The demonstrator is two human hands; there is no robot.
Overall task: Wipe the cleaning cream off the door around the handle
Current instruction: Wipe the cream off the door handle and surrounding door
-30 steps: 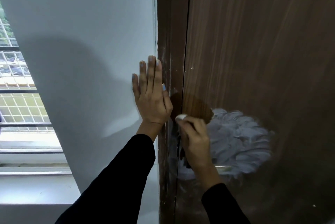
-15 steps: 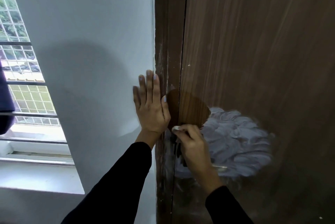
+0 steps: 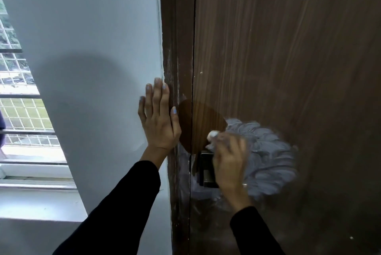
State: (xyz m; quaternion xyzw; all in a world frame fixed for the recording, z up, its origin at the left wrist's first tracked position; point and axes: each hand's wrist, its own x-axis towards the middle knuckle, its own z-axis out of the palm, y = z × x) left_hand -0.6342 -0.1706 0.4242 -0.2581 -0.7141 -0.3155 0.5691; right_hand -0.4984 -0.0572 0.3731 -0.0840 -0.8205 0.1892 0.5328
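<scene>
Plainly, most of the cleaning cream [image 3: 268, 160] is not yet wiped off: a broad pale-grey swirl lies on the brown door [image 3: 288, 48] to the right of the handle [image 3: 207, 170], with a thinner film below the handle and along the door frame [image 3: 175, 172]. Only a rounded patch above the handle shows clean wood.

The right hand [image 3: 228, 162] is curled round a small white wad [image 3: 212, 134], probably a cloth or tissue, though motion blur makes it hard to be sure; it presses against the door just above and right of the handle, covering part of it. The left hand [image 3: 158, 118] lies flat with straight fingers on the white wall [image 3: 92, 69], its thumb side over the frame edge, holding nothing.

Risks, as I judge them:
- The wad is small beside so much cream, so it may soon be loaded and smear the cream rather than lift it.
- Strokes running left could push cream into the gap between door and frame, or onto the handle plate, where it is harder to reach.
- The bracing left hand sits near smeared frame and could carry cream onto the wall.
- Cream under the right hand and round the handle base may be missed.

No brand, label or writing is readable anywhere in view.
</scene>
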